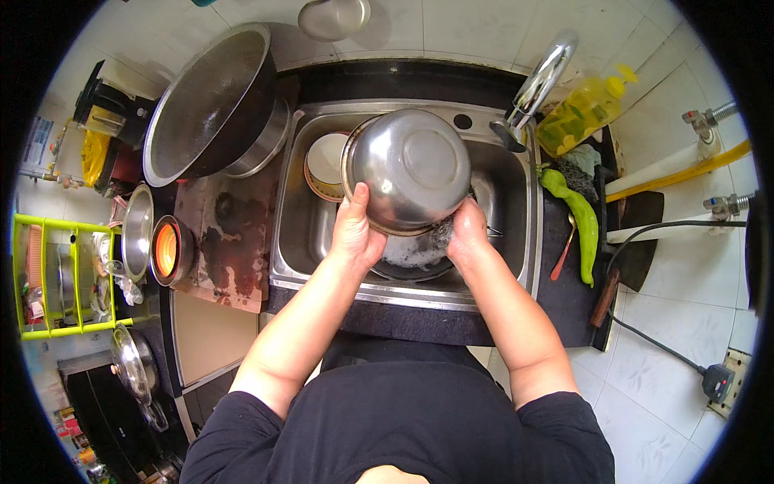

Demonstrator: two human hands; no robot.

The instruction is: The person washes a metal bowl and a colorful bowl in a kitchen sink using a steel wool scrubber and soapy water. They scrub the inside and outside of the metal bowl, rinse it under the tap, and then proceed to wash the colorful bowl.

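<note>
A shiny steel bowl (403,165) is tilted over the sink (284,242), its rounded underside facing up. My left hand (355,231) grips its near left rim, thumb on the outside and the other fingers hidden beneath. At the near right rim is my right hand (468,232), closed on a grey wire scrubber (442,233) pressed toward the bowl; its fingertips are partly hidden. Below the bowl, a dark round pan (407,273) holds soapy foam. A white bowl (326,159) sits in the sink's left part, partly covered by the steel bowl.
A chrome faucet (542,85) rises at the back right. Beside it stand a yellow bottle (582,113), a long green gourd-like vegetable (576,211) and a spoon (564,250). A large wok (211,105) leans at the left. A cleaver (633,242) rests at the right edge.
</note>
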